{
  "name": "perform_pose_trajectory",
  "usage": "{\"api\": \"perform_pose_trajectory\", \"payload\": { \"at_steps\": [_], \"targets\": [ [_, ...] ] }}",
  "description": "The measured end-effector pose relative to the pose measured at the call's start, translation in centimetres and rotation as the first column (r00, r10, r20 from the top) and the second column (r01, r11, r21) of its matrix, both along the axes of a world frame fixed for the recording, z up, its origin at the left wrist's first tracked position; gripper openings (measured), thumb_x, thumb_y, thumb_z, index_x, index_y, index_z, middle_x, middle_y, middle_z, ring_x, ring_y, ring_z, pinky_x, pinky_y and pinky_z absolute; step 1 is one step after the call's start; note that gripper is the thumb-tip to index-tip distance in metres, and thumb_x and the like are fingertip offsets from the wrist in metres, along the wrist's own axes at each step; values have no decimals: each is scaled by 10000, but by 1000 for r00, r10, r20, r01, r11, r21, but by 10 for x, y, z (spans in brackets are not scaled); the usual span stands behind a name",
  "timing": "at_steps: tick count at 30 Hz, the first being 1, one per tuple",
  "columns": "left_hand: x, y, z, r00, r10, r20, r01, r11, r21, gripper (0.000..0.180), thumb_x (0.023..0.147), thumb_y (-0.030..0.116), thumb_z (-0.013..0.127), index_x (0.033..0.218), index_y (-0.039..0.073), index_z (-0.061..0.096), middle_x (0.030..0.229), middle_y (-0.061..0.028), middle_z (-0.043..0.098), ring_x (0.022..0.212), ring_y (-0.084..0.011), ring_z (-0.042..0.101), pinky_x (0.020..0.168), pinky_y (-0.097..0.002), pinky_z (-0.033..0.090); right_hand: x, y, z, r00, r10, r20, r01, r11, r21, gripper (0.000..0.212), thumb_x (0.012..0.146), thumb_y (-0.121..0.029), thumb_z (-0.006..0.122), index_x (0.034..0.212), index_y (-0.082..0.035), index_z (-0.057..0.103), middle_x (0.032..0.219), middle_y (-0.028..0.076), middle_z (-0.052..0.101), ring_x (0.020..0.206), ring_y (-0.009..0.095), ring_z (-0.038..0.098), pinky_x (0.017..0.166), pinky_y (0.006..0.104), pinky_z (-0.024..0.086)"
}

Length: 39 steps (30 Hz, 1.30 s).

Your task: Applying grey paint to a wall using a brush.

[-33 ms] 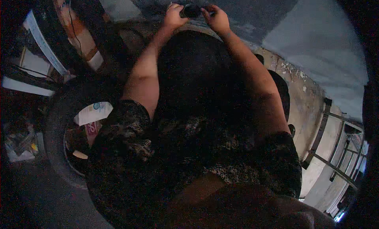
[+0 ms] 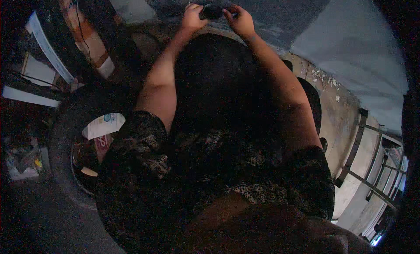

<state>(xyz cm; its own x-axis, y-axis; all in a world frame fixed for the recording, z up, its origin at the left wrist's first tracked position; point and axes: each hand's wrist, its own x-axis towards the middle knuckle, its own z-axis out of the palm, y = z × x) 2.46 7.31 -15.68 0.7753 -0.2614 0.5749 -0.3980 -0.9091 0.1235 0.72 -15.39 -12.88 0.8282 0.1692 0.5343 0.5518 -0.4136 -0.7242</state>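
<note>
Both my arms reach out to the top of the view, toward the wall. My left hand (image 2: 193,18) is closed around the left side of a small black rounded object (image 2: 212,11); its exact kind is too dark to tell. At the object's right edge, the fingers of my right hand (image 2: 240,22) are pinched together. Whether they grip the object's rim or something small beside it is hidden.
On my left lies a tire (image 2: 61,166) with a white printed package (image 2: 104,125) and a red one (image 2: 102,142) inside. Cardboard (image 2: 92,44) leans beyond it. Clear plastic bags (image 2: 26,164) lie far left. A metal rack (image 2: 367,177) stands at right by the grey wall (image 2: 350,48).
</note>
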Motion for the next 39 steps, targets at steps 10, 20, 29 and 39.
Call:
{"api": "perform_pose_trajectory", "payload": {
  "at_steps": [10,20,29,39],
  "targets": [
    [8,8,-8,990,-50,133,41,997,71,651,602,277,800,1167,26,598,1175,-176,569,1174,-356,475,1049,-457,353,5,3,-5,995,93,40,-86,986,-144,263,835,-258,687,1043,-97,665,975,119,675,819,289,663,726,368,524],
    [12,-5,5,986,-91,138,84,995,52,665,599,288,801,1170,16,596,1172,-179,570,1175,-360,472,1044,-449,353,22,-3,-15,982,4,-187,33,981,194,297,853,-298,672,1029,-60,668,901,116,692,797,232,676,695,368,527],
    [5,5,-6,988,-47,148,42,998,36,673,572,261,826,1160,23,603,1172,-167,569,1172,-351,472,1034,-469,357,6,3,-5,973,55,-225,-7,978,209,381,805,-324,703,1017,-14,636,876,120,693,722,234,682,697,344,538],
    [9,3,-2,983,-42,179,32,998,59,672,574,262,829,1161,25,602,1187,-161,558,1179,-340,467,1034,-457,362,18,9,-16,996,73,-60,-72,997,6,346,867,-315,661,1017,-10,601,833,102,678,713,180,670,666,324,520]
  ]
}}
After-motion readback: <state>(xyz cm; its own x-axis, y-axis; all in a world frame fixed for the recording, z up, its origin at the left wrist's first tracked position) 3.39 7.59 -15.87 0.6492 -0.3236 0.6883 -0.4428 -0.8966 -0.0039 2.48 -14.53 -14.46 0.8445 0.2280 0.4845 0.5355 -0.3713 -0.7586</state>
